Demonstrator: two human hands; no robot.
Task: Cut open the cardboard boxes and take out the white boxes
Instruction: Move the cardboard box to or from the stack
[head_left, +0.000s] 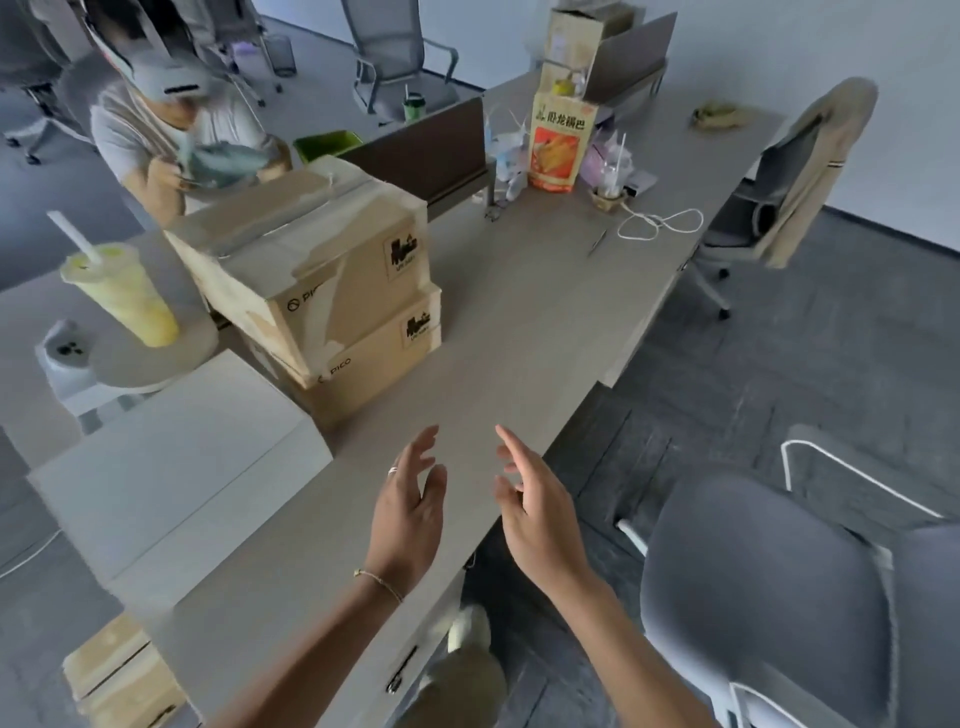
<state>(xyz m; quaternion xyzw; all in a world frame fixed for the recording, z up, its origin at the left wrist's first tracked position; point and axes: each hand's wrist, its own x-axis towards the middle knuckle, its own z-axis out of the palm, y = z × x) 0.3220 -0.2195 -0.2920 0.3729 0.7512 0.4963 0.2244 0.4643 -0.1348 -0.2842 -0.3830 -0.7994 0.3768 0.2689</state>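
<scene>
Clearly nothing is cut yet, so the risks lie ahead. At nine o'clock a drink (122, 291) with a straw stands on a round lid (156, 358), just beside the stack; any shove of the boxes toward it could tip it, and liquid would reach the cardboard. At eight o'clock a white box (171, 467) lies flat on the desk (519, 322), touching the lower carton's near corner, so it crowds the space where the next one would come out.

At eleven o'clock the two cartons sit stacked: the top carton (311, 244) is taped shut along its seam, and the lower carton (374, 364) carries it. Cutting the top one where it stands could slide it off, since only its own weight seems to hold it. A deep cut could also score the white box inside, which is hidden.

At six o'clock the left hand (410, 509) hovers over the desk, fingers apart and relaxed, holding nothing. Just beside it the right hand (540, 519) does the same, fingers spread, past the desk edge. I see no knife in either; a thin tool (597, 241) lies at one o'clock, well apart, and I cannot tell whether it is a cutter. Reaching for it means crossing near the cable (660, 223), which could snag.

At four o'clock a chair (769, 587) stands close, limiting room to step.
</scene>
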